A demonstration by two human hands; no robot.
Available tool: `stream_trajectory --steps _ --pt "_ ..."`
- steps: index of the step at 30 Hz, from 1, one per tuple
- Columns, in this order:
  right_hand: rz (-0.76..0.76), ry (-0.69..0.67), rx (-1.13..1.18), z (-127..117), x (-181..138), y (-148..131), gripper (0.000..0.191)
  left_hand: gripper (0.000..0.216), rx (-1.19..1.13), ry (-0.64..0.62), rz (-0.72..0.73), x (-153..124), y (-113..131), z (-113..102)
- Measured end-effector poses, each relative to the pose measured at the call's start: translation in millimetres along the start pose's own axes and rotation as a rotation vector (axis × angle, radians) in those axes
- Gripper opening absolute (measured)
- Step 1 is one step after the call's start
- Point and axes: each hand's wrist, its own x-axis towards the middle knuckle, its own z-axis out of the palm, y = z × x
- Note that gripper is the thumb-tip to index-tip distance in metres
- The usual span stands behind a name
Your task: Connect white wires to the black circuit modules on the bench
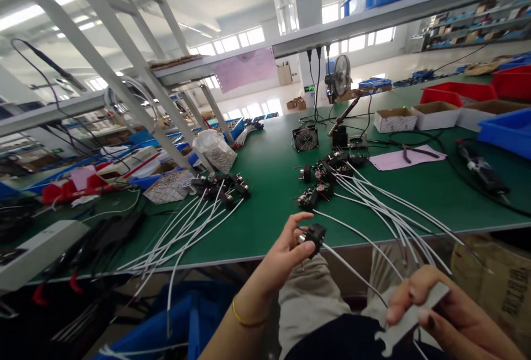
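Note:
My left hand, with a yellow bracelet at the wrist, pinches a small black part with a silver metal fitting. A white cable trails from that part toward my right hand. In my right hand is a flat metal open-end wrench, its jaw pointing down and left. Beyond my left hand lies a heap of similar black parts, their white cables running toward the table's front edge. Another heap of black parts with white cables is on the left.
On the green table stand a small black fan and a soldering iron. Pliers lie on pink paper. A corded power tool, cardboard boxes and a blue bin are at right.

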Motion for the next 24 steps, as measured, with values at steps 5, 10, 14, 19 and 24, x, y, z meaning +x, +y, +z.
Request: stream_trajectory --steps 5,10,14,19,24 --pt "-0.238 0.195 -0.226 17 20 -23 0.009 0.051 0.307 0.062 0.095 -33 -18 32" --pt "-0.307 0.193 -0.409 27 27 -33 0.01 0.038 0.523 0.075 0.195 -46 -13 50" --pt "-0.318 0.167 -0.483 29 24 -35 0.01 0.038 0.531 0.106 0.184 -50 -10 56" --pt "-0.383 0.116 -0.57 36 20 -29 0.003 0.035 0.529 0.18 0.184 -51 -14 60" --pt "-0.46 0.099 -0.64 40 21 -24 0.01 0.034 0.571 0.215 0.176 -53 -13 65"
